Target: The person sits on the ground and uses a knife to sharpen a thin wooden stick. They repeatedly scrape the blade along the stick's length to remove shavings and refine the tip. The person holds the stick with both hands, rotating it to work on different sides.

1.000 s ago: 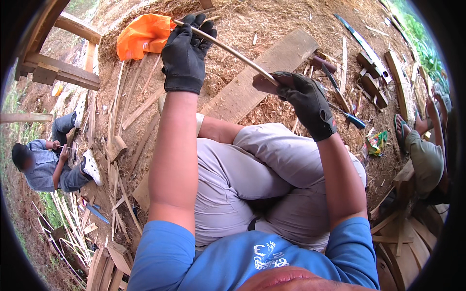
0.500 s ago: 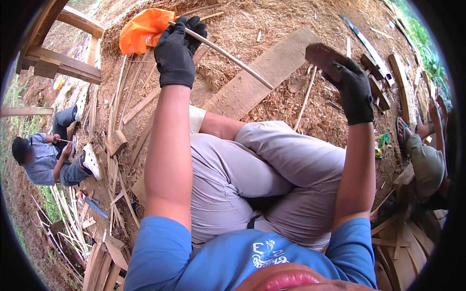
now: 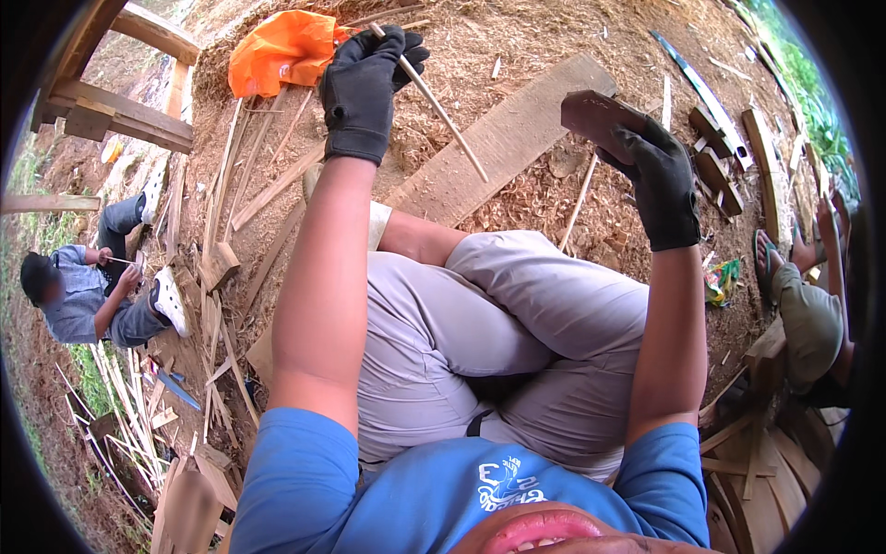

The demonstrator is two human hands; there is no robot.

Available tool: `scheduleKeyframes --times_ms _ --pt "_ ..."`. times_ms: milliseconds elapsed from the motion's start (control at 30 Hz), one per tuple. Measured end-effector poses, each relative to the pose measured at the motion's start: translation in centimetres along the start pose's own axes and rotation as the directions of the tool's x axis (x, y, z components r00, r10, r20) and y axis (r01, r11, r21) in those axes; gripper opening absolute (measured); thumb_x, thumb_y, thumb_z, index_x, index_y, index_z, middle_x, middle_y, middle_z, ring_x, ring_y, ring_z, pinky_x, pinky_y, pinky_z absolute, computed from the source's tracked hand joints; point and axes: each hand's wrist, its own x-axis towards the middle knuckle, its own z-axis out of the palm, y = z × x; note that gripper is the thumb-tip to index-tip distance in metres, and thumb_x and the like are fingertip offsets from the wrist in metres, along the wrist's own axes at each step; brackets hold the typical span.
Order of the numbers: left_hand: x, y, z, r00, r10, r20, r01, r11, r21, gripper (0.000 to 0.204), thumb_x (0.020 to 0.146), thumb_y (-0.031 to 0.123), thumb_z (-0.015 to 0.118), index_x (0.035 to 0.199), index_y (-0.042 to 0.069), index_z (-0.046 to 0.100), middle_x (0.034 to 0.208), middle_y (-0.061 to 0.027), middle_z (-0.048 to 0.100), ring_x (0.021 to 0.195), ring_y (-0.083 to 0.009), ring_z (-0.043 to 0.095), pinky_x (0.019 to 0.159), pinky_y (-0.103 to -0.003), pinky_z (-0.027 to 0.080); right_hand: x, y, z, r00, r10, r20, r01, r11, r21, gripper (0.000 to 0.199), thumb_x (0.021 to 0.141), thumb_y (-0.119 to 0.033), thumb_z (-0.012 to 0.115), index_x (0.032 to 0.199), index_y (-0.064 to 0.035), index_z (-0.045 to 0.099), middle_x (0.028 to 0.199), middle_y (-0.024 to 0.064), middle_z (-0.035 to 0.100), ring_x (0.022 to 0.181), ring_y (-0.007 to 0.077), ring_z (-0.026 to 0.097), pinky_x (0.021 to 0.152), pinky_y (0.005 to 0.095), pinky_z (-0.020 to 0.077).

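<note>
The left hand (image 3: 358, 100) curls round a thin stick (image 3: 451, 129), seemingly mostly shaped; the right hand (image 3: 663, 180) pinches a brown sheet (image 3: 593, 114), clear of it. Remaining roughness cannot be told.

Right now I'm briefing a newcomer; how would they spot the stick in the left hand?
Find the wide plank lying among wood shavings. Left of it, the black-gloved left hand holds a thin, pale stick slanting down to the right. Unlike the loose strips lying around, it is held up.

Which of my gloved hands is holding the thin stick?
Your left hand grips the stick; your right hand holds a flat, dark brown piece instead.
</note>
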Motion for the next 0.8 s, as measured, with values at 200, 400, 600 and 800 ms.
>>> scheduleKeyframes --times_ms 200,400,600,800 --pt "0.2 -1.6 0.9 0.999 0.036 0.038 -0.037 0.999 0.009 0.008 0.102 0.007 0.066 0.106 0.0 0.066 0.101 -0.0142 0.076 0.088 -0.0232 0.078 0.078 -0.033 0.067 -0.1 0.1 0.2 0.999 -0.024 0.028 0.025 1.0 -0.014 0.04 0.095 -0.014 0.061 0.129 0.0072 0.066 0.122 0.0159 0.069 0.11 0.0239 0.069 0.097 0.037 0.0588" --pt "0.5 -2.5 1.6 0.992 0.11 0.062 -0.114 0.991 0.067 0.009 0.099 0.003 0.068 0.105 0.0 0.061 0.097 -0.0129 0.075 0.087 -0.0224 0.077 0.078 -0.032 0.066 -0.1 0.4 0.0 0.999 -0.045 0.016 0.046 0.996 -0.074 0.04 0.096 -0.013 0.06 0.13 0.0069 0.066 0.119 0.0158 0.07 0.108 0.0231 0.07 0.097 0.0358 0.0587" --pt "-0.3 -1.9 1.6 0.982 0.135 0.129 -0.161 0.962 0.22 0.01 0.1 0.009 0.07 0.098 0.0 0.066 0.097 -0.0135 0.077 0.09 -0.0221 0.077 0.081 -0.031 0.064 -0.4 0.3 1.5 0.991 -0.126 0.036 0.13 0.931 -0.342 0.035 0.095 -0.011 0.059 0.123 0.0052 0.071 0.113 0.0129 0.074 0.102 0.0197 0.071 0.091 0.0333 0.0575" --pt "-1.3 0.9 0.1 0.984 0.108 0.141 -0.176 0.484 0.858 0.032 0.096 0.038 0.073 0.085 0.009 0.068 0.083 -0.0084 0.076 0.068 -0.0163 0.072 0.066 -0.036 0.056 0.3 5.0 4.6 0.951 -0.279 0.137 0.28 0.576 -0.768 0.033 0.1 -0.025 0.054 0.123 -0.0104 0.073 0.109 0.0231 0.075 0.098 0.0408 0.072 0.089 0.0481 0.0561"
